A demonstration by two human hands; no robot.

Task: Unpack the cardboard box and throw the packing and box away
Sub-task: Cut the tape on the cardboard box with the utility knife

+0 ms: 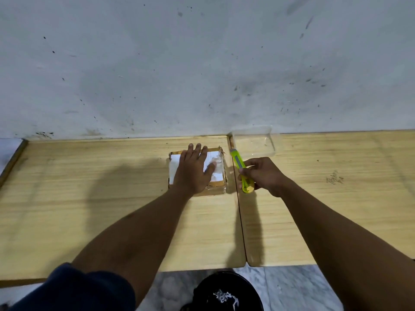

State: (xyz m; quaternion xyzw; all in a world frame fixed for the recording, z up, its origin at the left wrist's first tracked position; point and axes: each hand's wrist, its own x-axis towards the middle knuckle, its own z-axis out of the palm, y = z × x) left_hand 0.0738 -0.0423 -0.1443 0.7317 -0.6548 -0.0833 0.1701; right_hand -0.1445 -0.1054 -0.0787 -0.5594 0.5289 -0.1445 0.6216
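Near the bench's [89, 198] back edge, the left hand [193, 170] lies flat, fingers spread, on the box [219, 173], while the right hand [262, 173] is clamped around a knife [241, 169].

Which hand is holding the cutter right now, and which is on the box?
The right hand grips the yellow-green utility knife, just right of the box. The left hand lies flat, fingers spread, on top of the taped cardboard box, holding nothing.

A clear plastic container [253, 140] sits at the back of the wooden surface [89, 198], against the stained wall [202, 63].
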